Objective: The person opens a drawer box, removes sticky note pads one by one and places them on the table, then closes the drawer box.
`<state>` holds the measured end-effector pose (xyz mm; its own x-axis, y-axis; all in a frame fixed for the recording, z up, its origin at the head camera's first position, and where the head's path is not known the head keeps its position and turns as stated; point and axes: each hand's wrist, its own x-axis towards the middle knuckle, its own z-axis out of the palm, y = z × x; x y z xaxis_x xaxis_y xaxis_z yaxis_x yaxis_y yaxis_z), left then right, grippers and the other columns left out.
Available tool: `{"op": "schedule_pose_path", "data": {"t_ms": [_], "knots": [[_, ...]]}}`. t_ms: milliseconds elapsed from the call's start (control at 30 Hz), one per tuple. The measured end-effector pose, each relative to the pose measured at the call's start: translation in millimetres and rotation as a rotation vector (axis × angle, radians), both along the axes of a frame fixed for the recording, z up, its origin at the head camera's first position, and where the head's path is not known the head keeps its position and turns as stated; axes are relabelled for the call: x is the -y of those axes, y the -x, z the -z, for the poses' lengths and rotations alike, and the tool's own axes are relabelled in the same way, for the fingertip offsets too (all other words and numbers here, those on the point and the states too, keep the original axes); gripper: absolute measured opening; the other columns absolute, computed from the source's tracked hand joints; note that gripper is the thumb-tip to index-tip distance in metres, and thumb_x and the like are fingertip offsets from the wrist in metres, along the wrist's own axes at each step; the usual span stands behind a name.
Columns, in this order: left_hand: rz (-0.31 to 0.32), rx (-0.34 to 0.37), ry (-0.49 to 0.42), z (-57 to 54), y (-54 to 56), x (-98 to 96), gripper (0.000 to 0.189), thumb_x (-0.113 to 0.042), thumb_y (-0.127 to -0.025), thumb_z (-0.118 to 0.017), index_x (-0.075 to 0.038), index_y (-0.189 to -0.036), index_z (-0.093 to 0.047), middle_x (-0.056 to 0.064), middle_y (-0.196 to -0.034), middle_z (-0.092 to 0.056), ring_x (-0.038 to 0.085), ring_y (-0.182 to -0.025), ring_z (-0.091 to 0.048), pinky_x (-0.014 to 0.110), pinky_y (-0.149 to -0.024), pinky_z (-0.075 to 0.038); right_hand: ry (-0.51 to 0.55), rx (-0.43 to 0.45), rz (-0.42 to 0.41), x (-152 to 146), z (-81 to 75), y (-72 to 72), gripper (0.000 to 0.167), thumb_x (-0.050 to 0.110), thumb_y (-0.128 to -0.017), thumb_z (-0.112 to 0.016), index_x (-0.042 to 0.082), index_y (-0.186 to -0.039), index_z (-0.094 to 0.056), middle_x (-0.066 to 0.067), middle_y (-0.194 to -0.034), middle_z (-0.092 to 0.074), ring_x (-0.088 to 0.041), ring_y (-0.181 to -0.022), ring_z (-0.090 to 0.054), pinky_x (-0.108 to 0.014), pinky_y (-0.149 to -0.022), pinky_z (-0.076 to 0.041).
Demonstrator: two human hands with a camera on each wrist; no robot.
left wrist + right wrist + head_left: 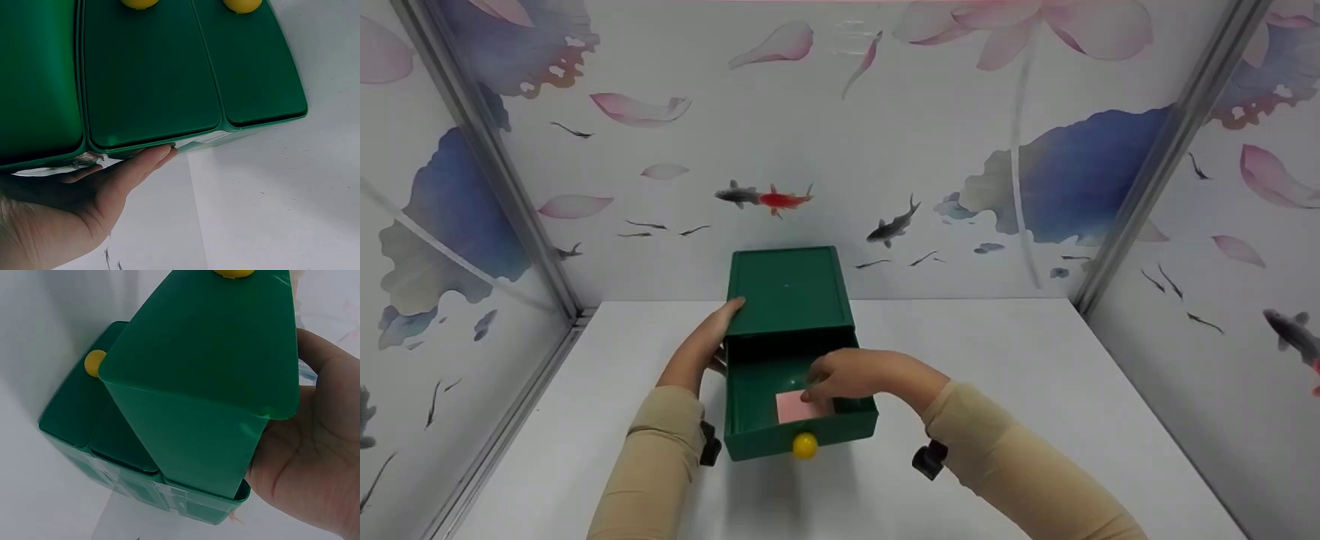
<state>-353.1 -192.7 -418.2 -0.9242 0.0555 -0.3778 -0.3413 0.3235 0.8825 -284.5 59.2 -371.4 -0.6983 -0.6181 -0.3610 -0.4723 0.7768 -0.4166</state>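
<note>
A green cabinet (787,292) with several stacked drawers stands by the back wall. Its top drawer (750,390) is pulled out and has a yellow knob (805,446) on its front. Inside, near the front, is a flat pink square (791,407), like a note pad. My right hand (859,373) reaches in over the right rim, fingers bent and fingertips at the pink square's edge; whether they pinch it I cannot tell. The drawer wall hides those fingertips in the right wrist view. My left hand (712,337) rests along the cabinet's left side, fingers extended, thumb at the top edge.
Two lower drawers, a middle drawer (149,73) and a bottom drawer (253,67), sit pushed in with yellow knobs. The cabinet is on a white table (975,420). A printed back wall (840,150) with fish and petals rises behind, with side walls left and right.
</note>
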Motion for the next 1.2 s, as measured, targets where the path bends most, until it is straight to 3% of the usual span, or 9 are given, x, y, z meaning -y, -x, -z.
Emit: {"op": "schedule_pose_path", "data": {"t_ms": [500, 800, 1000, 1200], "knots": [[-0.006, -0.005, 0.001, 1.9, 0.5, -1.5, 0.089, -0.066, -0.095, -0.030, 0.003, -0.152, -0.021, 0.036, -0.134, -0.038, 0.049, -0.114, -0.050, 0.056, -0.085, -0.050, 0.008, 0.064, -0.040, 0.1, -12.7, 0.8, 0.042, 0.042, -0.098, -0.056, 0.011, -0.126, -0.065, 0.001, -0.121, -0.063, -0.016, -0.105, -0.058, -0.039, -0.097, -0.047], [0.000, -0.008, 0.010, -0.2, -0.1, -2.3, 0.091, -0.066, -0.095, -0.031, 0.003, -0.152, -0.021, 0.037, -0.134, -0.038, 0.049, -0.114, -0.050, 0.054, -0.082, -0.052, 0.079, 0.063, -0.022, -8.2, -13.2, 0.7, 0.031, 0.039, -0.097, -0.059, 0.012, -0.105, -0.072, 0.003, -0.113, -0.056, -0.015, -0.100, -0.050, -0.034, -0.089, -0.048], [0.004, 0.000, 0.002, 0.4, -0.4, -1.9, 0.089, -0.065, -0.095, -0.030, 0.003, -0.152, -0.021, 0.037, -0.136, -0.036, 0.050, -0.113, -0.050, 0.055, -0.083, -0.051, 0.178, 0.078, -0.085, -12.2, -10.9, -0.6, 0.018, 0.023, -0.095, -0.063, 0.011, -0.089, -0.076, 0.002, -0.089, -0.067, -0.021, -0.084, -0.058, -0.032, -0.075, -0.052], [-0.007, 0.004, 0.000, 2.5, -0.2, -0.7, 0.089, -0.065, -0.095, -0.030, 0.002, -0.152, -0.022, 0.037, -0.135, -0.038, 0.048, -0.111, -0.052, 0.054, -0.083, -0.052, 0.147, 0.043, -0.121, -13.6, -4.0, -5.4, 0.012, 0.017, -0.094, -0.066, 0.014, -0.092, -0.077, 0.006, -0.081, -0.068, -0.014, -0.073, -0.058, -0.024, -0.071, -0.053]]}}
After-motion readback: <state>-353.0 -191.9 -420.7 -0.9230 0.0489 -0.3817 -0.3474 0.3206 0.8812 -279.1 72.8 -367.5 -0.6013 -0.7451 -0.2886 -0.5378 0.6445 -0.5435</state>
